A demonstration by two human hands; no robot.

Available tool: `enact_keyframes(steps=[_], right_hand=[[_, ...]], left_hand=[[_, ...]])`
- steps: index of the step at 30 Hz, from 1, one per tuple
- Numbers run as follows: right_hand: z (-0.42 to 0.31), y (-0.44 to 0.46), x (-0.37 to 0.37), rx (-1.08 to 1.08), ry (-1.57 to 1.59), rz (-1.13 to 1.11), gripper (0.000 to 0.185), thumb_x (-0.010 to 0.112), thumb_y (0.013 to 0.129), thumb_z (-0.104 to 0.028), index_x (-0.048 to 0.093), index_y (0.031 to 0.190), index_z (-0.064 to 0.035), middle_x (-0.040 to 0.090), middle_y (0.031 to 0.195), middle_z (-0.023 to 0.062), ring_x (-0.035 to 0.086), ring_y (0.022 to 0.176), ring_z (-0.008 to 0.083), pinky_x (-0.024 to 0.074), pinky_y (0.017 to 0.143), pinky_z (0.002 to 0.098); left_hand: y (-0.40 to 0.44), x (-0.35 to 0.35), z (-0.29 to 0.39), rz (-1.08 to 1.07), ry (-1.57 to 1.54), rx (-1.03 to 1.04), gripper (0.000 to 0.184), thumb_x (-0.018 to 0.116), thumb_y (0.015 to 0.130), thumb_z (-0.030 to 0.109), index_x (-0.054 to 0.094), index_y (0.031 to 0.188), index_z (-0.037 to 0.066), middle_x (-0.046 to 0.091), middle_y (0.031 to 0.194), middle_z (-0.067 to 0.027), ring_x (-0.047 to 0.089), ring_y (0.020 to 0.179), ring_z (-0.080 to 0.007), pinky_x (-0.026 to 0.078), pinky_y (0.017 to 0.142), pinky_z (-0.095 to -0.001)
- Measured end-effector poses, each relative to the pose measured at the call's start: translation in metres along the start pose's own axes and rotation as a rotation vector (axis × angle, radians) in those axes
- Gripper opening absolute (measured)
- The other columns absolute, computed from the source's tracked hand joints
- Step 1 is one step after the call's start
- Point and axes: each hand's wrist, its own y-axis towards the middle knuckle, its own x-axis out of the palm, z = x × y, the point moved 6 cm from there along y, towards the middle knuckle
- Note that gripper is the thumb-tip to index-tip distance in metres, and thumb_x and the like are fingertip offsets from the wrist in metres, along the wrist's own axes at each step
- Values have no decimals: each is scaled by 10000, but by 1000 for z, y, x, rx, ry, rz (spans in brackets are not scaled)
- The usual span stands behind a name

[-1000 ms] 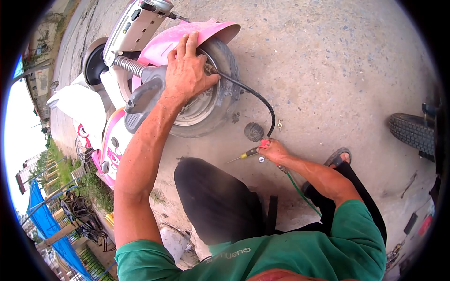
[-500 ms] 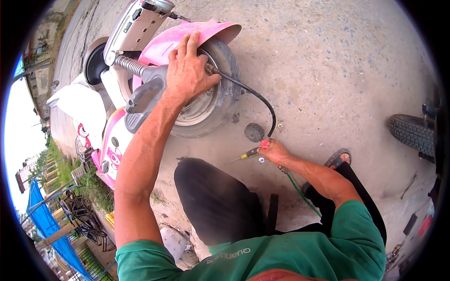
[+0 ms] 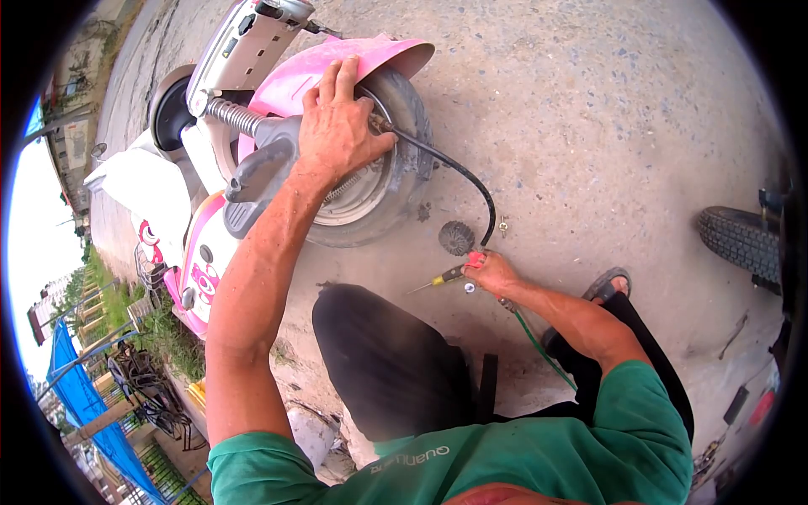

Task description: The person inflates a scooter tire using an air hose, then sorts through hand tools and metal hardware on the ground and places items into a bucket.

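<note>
My left hand point(image 3: 341, 130) lies with its fingers spread over the pink fender point(image 3: 379, 57) and the wheel point(image 3: 412, 126) of a pink and white scooter. Beside its thumb, a black hose point(image 3: 454, 166) meets the wheel near the hub. My right hand point(image 3: 491, 271) is wrapped round a red inflator handle point(image 3: 475, 259) at the hose's other end. A round dark gauge point(image 3: 456, 237) sits just beyond that hand, and a green hose point(image 3: 539, 349) runs back from it. A screwdriver with a yellow and black handle point(image 3: 444, 276) lies on the ground next to the right hand.
Another tire point(image 3: 741, 240) stands at the right. A small brass piece point(image 3: 503, 225) and a shiny round piece point(image 3: 470, 288) lie on the ground. My sandalled foot point(image 3: 612, 284) is right of the green hose. A blue tarp point(image 3: 84, 387) and bicycles point(image 3: 151, 387) are at the lower left.
</note>
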Motion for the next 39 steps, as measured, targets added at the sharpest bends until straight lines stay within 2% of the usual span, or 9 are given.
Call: enact_keyframes(steps=[12,24,27,30,36,39], right_hand=[[-1,2,0,-77,-34,21,545,705,819,-415,668,1237,-66,743,1019,196,724,954,329,557,862,436],[5,5,3,7,-3,3,556,714,812,-438,680,1210,-53,744,1025,190,723,969,325,557,878,433],[0,2,0,-160,-28,154,433,771,828,-398,680,967,1,724,827,172,714,778,315,560,740,436],[0,-2,0,-109,-7,126,457,767,825,-408,687,1001,7,733,915,220,716,896,367,554,831,453],[-4,-1,-1,-144,-24,141,412,756,833,-419,695,961,-32,728,847,184,717,825,331,554,783,450],[-4,-1,-2,-26,-59,2,581,717,821,-441,679,1247,-48,741,1070,219,719,1020,365,556,890,448]], left_hand=[[0,-1,1,-3,3,0,514,796,730,445,803,1065,55,292,1652,-203,248,1528,-392,271,1196,-549],[0,-1,1,1,-1,3,528,797,733,457,802,1075,54,286,1653,-213,239,1532,-399,257,1205,-550],[0,-1,1,-1,-2,8,527,798,736,460,803,1075,57,288,1652,-214,240,1531,-402,257,1204,-551],[0,-1,1,-4,-3,10,522,798,738,461,804,1072,60,290,1650,-214,243,1529,-403,258,1203,-552],[0,0,0,0,-7,9,508,799,740,457,808,1062,64,294,1649,-209,248,1526,-402,262,1201,-551],[0,1,0,16,-18,16,504,798,734,453,814,1050,60,286,1651,-213,244,1527,-397,268,1185,-538]])
